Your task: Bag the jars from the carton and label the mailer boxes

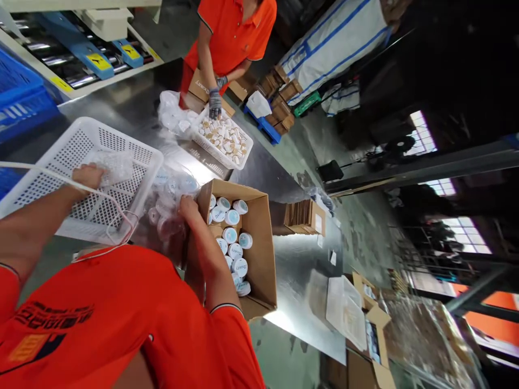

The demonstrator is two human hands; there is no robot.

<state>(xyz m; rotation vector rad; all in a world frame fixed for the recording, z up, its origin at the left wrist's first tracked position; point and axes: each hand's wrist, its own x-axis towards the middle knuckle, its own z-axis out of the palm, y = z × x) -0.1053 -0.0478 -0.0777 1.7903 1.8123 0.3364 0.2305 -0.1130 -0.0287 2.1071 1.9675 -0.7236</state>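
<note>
My left hand (88,175) is closed on a crumpled piece of clear bubble wrap (117,166), over the white perforated basket (148,154). My right hand (188,207) has its fingers closed at the edge of a clear plastic bag (172,186), between the basket and an open carton (259,232). Several round items show through the bag, though the plastic blurs them. Inside the carton, several white jars (235,251) with printed lids stand in loose rows. A pale cable (60,174) crosses in front of my left wrist.
Across the metal table (263,170), a co-worker's gloved hand (214,102) reaches into a white basket (248,148) of small pieces. Flattened cardboard (298,216) stands beyond my carton. A roller conveyor (81,54) and blue crate (24,92) are at the left.
</note>
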